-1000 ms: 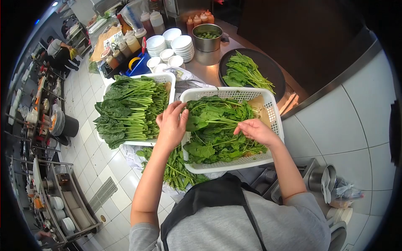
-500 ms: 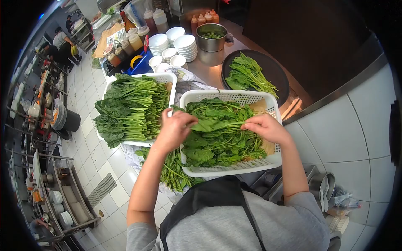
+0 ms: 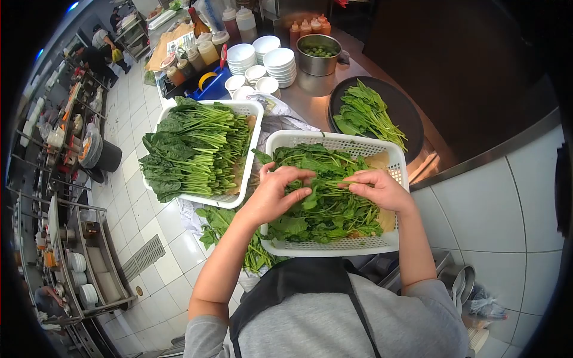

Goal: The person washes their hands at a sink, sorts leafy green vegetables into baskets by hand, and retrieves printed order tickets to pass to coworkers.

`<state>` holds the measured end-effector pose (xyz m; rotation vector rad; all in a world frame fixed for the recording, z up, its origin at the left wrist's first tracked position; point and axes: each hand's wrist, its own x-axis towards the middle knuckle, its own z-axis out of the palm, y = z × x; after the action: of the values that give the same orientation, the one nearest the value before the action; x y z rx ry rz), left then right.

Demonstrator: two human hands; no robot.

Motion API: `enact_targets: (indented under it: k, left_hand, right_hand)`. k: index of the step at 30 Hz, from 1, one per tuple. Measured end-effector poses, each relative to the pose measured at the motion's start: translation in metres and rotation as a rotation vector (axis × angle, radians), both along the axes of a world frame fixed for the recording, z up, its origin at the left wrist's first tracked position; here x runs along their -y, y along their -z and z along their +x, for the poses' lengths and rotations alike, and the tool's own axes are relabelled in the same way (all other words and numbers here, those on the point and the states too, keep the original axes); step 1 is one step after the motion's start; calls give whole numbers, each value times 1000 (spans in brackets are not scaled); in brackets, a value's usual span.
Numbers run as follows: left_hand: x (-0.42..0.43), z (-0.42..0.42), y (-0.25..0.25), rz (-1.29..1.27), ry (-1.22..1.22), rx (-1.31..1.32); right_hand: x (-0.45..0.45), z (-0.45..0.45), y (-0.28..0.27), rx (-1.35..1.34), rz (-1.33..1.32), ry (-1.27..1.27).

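Note:
My right hand (image 3: 382, 190) pinches a spinach stem (image 3: 341, 182) above the right white basket (image 3: 334, 246). Facing it, my left hand (image 3: 279, 190) has its thumb and fingers apart around the leafy end of that sprig, with no firm grip visible. Beneath both hands, loose, tangled spinach (image 3: 322, 218) fills this basket. To the left, a second white basket (image 3: 253, 128) holds spinach in neat rows (image 3: 191, 149), stems pointing right. A smaller bunch of spinach (image 3: 365, 110) lies on a round black tray (image 3: 412, 122) beyond the right basket.
More greens (image 3: 218, 224) lie below and between the baskets. Stacked white bowls (image 3: 279, 62), a steel pot (image 3: 318, 62) of small green items and squeeze bottles (image 3: 246, 27) stand at the back. A grey bin (image 3: 107, 156) and shelving line the left; co-workers (image 3: 98, 59) are far off.
My left hand has moved right, toward my right hand, and its fingers have spread from the leaf they pinched. My right hand keeps its pinch. The view has shifted slightly.

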<state>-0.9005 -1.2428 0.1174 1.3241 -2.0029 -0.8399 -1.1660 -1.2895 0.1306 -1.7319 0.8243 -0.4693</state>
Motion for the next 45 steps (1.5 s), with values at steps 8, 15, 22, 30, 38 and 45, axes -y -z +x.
enact_targets:
  k: [8, 15, 22, 30, 38, 45]
  left_hand:
    - [-12, 49, -8, -54, -345, -373]
    - [-89, 88, 35, 76, -598, -442]
    - [-132, 66, 44, 199, -540, -651]
    - [-125, 19, 19, 396, -513, -1204]
    - [-163, 80, 88, 645, -572, 164]
    - [-145, 86, 38, 700, -500, 187]
  right_hand:
    - [-10, 33, 19, -199, -218, -83]
    - [-53, 69, 75, -503, -614, -15]
    - [-21, 63, 55, 69, -54, 227]
    - [-98, 151, 14, 179, -540, -134]
    - [-30, 59, 86, -671, -845, 337]
    - [18, -16, 67, -474, -387, 536]
